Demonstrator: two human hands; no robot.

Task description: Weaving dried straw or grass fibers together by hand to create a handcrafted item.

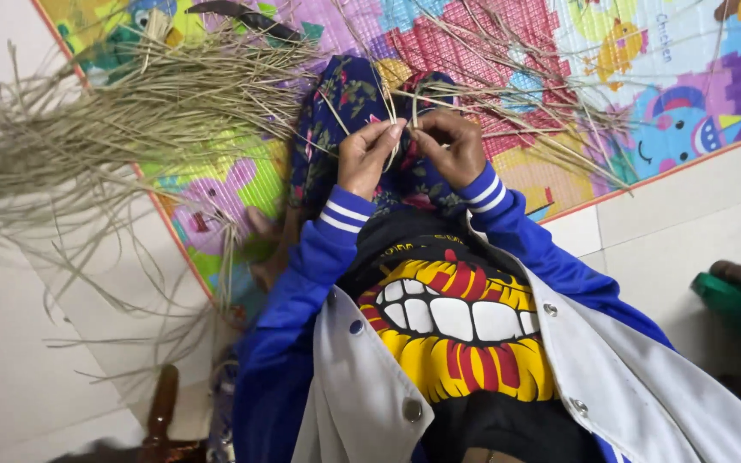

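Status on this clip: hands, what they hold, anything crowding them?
Left hand and right hand both pinched on thin dry grass strands, over the lap. Big loose grass bundle at left on colourful mat. Stray stalks cross the hands.

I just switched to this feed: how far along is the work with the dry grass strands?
Done: little that shows; any finished piece is hidden behind the hands. In hand: the left hand and right hand pinch a few thin strands together over the floral cloth. Left: a big loose bundle of dry grass lies unworked on the colourful mat.
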